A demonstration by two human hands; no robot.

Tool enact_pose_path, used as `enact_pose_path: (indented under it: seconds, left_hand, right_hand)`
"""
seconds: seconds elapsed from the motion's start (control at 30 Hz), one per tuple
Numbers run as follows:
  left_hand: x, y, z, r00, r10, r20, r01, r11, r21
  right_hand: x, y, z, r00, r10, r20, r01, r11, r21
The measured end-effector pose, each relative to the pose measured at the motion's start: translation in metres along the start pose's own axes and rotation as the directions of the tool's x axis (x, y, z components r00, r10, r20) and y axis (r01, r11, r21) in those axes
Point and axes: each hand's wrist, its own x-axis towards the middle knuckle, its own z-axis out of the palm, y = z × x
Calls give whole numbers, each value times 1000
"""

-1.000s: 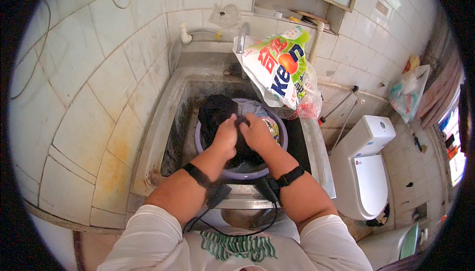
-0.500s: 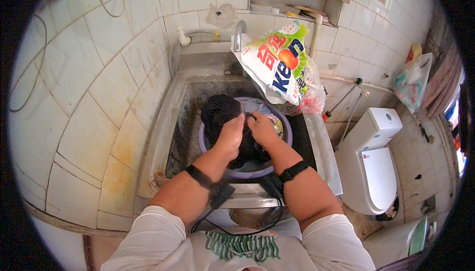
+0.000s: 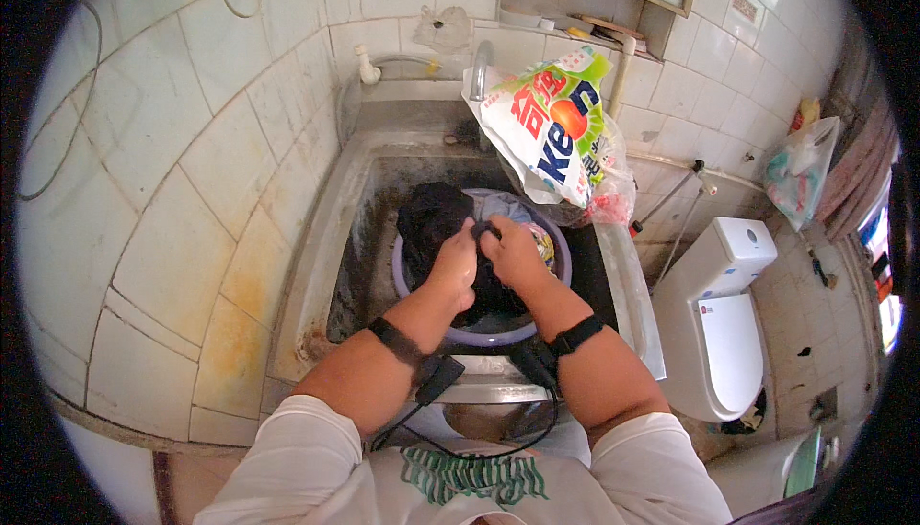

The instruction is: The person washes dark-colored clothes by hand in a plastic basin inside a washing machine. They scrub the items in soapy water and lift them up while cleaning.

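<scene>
My left hand (image 3: 454, 264) and my right hand (image 3: 512, 251) are close together over a lavender basin (image 3: 491, 339). Between them they pinch a dark fold of a black garment (image 3: 433, 216). The garment is bunched up on the left of the basin and hangs down below my hands; what kind of garment it is cannot be told. Beyond my right hand, pale grey-blue cloth (image 3: 502, 206) and a colourful patterned cloth (image 3: 544, 243) lie in the basin. My fingertips are partly hidden by the hands themselves.
The basin stands in a worn stone sink (image 3: 309, 281) under a curved metal faucet (image 3: 482, 70). A white printed detergent bag (image 3: 551, 127) leans at the sink's back right. Tiled wall (image 3: 163, 266) borders the left. A white toilet (image 3: 733, 333) stands right. A dark cable (image 3: 498, 450) crosses near my shirt.
My hands keep their grip on the black garment, with the pinched fold now showing more between the fingers. The whole view has shifted slightly.
</scene>
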Motion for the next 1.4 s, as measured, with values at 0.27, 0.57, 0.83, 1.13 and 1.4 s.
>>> enact_pose_path:
  seconds: [0.27, 0.57, 0.83, 1.13, 1.4]
  left_hand:
    - [-7, 7, -4, 931, 336, 141, -361, 901, 240]
    - [5, 32, -23, 801, 592, 93, -578, 723, 379]
    - [-13, 36, -16, 942, 151, 299, -242, 924, 295]
    - [11, 33, -30, 967, 59, 249, -173, 867, 466]
    - [16, 54, -40, 880, 332, -340, -400, 904, -152]
  right_hand:
    - [10, 49, 0, 973, 187, -137, -195, 980, -48]
    - [12, 30, -40, 929, 341, 142, -301, 474, 828]
    - [12, 22, -37, 875, 439, 202, -333, 246, 910]
    - [9, 14, -43, 898, 329, 290, -388, 286, 876]
    - [13, 38, -61, 961, 207, 182, -266, 526, 808]
